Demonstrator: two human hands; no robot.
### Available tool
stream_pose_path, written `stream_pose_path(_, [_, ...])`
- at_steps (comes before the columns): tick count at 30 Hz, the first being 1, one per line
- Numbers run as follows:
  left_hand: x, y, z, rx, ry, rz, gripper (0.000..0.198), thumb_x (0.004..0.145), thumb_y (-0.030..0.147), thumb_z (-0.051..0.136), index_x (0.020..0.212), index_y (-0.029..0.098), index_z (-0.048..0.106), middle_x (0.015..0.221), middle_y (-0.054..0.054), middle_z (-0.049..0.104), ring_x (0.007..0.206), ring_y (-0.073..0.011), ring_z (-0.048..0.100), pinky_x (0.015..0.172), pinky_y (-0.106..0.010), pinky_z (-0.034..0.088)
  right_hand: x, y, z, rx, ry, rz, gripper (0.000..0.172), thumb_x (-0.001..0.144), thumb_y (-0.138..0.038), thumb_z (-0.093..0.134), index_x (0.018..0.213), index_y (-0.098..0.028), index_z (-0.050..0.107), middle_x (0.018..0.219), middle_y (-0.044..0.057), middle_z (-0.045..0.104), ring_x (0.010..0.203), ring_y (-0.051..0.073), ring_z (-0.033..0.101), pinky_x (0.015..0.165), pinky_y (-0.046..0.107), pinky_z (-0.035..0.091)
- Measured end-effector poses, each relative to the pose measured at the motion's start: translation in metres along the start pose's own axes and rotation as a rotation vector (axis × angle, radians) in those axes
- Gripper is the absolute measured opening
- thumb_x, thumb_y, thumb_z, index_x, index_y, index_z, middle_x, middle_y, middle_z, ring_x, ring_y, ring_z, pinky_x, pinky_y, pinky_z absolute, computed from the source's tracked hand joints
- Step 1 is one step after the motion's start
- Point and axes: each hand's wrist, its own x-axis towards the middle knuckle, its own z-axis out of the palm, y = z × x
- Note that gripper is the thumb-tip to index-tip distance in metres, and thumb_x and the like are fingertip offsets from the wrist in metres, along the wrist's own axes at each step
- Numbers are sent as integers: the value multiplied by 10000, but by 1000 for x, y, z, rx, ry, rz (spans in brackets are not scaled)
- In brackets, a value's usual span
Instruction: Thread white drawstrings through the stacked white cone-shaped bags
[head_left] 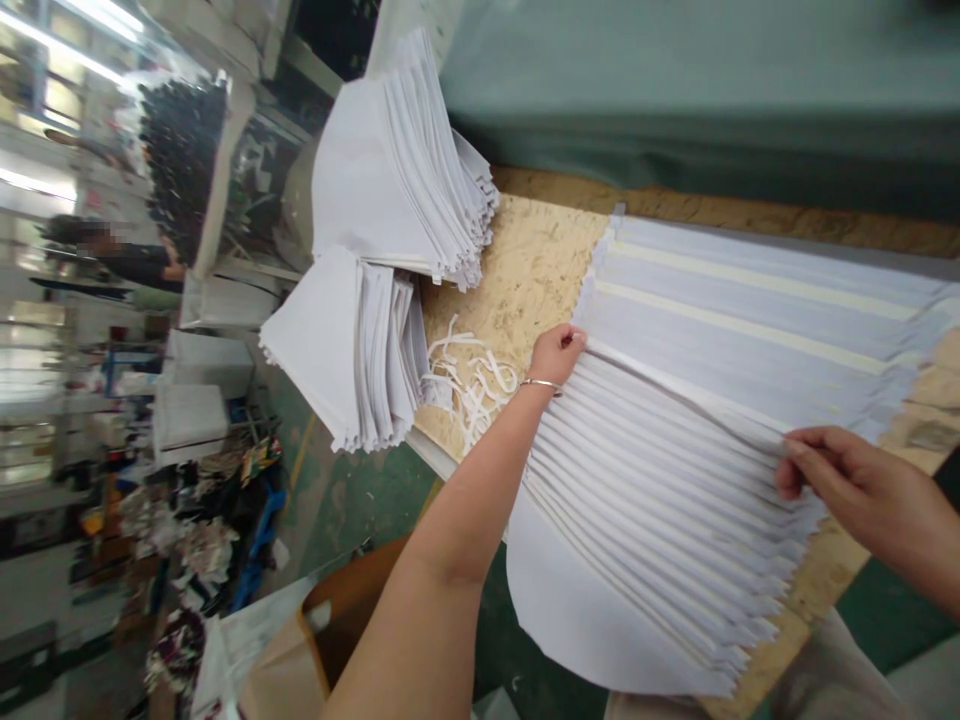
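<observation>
A row of overlapping white sheets (667, 470) lies fanned out on a wooden board, their long edges forming close ridges. My left hand (559, 350) pinches one end of a sheet's folded edge near the middle of the row. At the other end of that same edge, my right hand (840, 468) has its thumb and fingers closed on it. Beyond this fold the sheets lie flatter, and pale yellow strips (750, 325) run along them. Whether the sheets are paper or cloth I cannot tell.
Two stacks of white sheets, one farther back (360, 170) and one nearer (322, 345), stand left on the wooden board (525, 250). Loose white strips (480, 385) lie beside them. Green sheeting (675, 90) borders the back. Below left is a brown container (285, 650); a person (135, 260) is farther off.
</observation>
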Motion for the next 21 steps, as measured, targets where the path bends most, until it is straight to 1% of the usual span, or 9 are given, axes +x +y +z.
stream_pose_path(2, [5,-5,4,-13,50,-3,85,793,236,605,747,164,599,652,37,554,628,-94,495,619,-216,397,-1,-2,0,32,-21,38,329,892,-546,477,823,-240,576,730,24,648,688,191,628,668,317,478])
stream_pose_path(3, [7,-7,6,-17,81,-8,75,778,230,626,756,166,594,661,38,558,629,-93,497,621,-214,402,-2,-3,0,41,-34,66,336,878,-560,488,816,-241,573,722,26,644,673,194,623,658,324,475])
stream_pose_path(6, [11,-11,10,-18,138,-8,87,764,223,653,761,170,584,689,30,579,640,-95,511,641,-218,424,-4,-6,-3,23,-4,130,375,833,-616,518,784,-246,562,673,28,625,585,200,587,595,342,457])
stream_pose_path(11, [14,-13,11,-3,150,17,51,798,183,606,750,168,598,756,2,634,725,-116,568,734,-242,460,-3,-7,-7,6,-2,90,353,841,-598,498,803,-255,573,718,40,634,644,204,610,642,343,475])
stream_pose_path(17, [16,-15,16,3,199,-26,38,782,187,624,771,169,593,719,13,610,671,-107,545,682,-233,452,-1,-12,-10,21,28,138,319,803,-574,521,771,-261,568,710,52,625,604,194,592,591,329,470])
stream_pose_path(21, [19,-18,19,18,208,-22,38,791,189,616,765,167,598,723,9,616,686,-111,554,700,-237,451,0,-9,-14,-28,34,139,331,824,-579,518,767,-257,567,697,42,620,587,177,579,584,319,456])
